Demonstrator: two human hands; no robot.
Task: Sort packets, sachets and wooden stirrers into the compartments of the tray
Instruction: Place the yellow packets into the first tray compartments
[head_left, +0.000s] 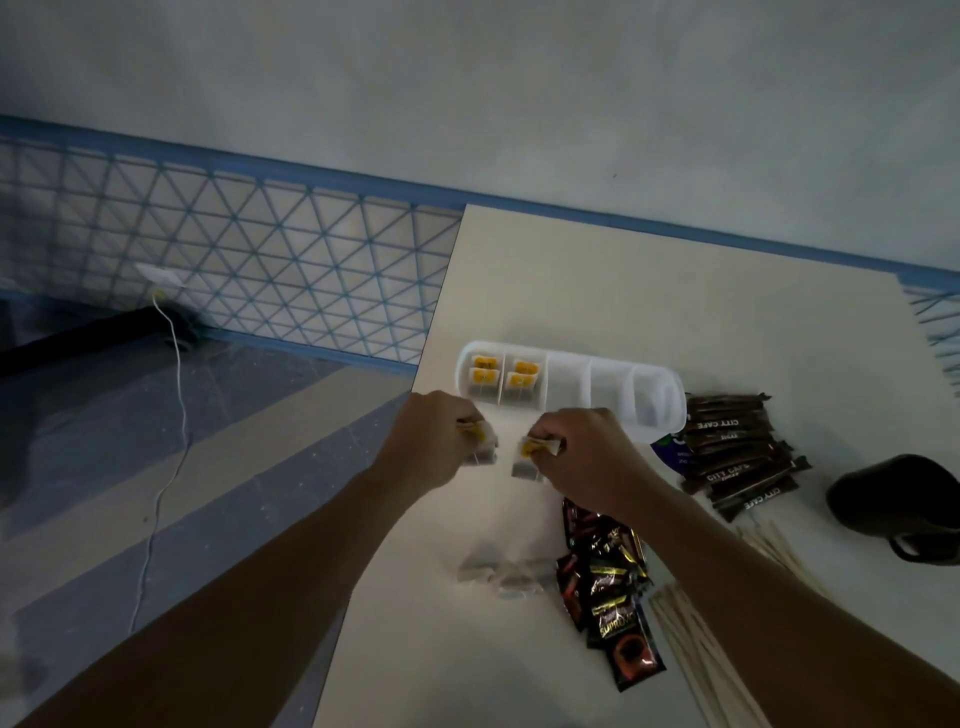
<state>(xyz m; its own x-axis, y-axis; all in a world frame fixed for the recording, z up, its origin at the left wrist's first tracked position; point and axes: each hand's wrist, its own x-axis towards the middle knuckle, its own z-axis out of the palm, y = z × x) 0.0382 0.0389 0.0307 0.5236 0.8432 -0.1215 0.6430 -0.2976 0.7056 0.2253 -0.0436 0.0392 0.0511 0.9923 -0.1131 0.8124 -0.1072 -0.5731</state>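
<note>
A white tray (613, 376) with several compartments lies on the table; its two left compartments hold tea bags with yellow tags (483, 369). Just in front of it my left hand (441, 436) pinches a tea bag (485, 453). My right hand (582, 452) pinches another tea bag (524, 462) by its yellow tag. Brown coffee stick sachets (737, 457) are piled right of the tray. Dark red coffee packets (608, 587) and pale sachets (501, 571) lie nearer me. Wooden stirrers (691, 639) lie under my right forearm.
A black mug (898, 499) lies at the right edge of the table. A purple packet (670, 449) peeks out beside the tray's right end. The table's left edge runs just under my left hand; beyond it is floor with a white cable (176, 364).
</note>
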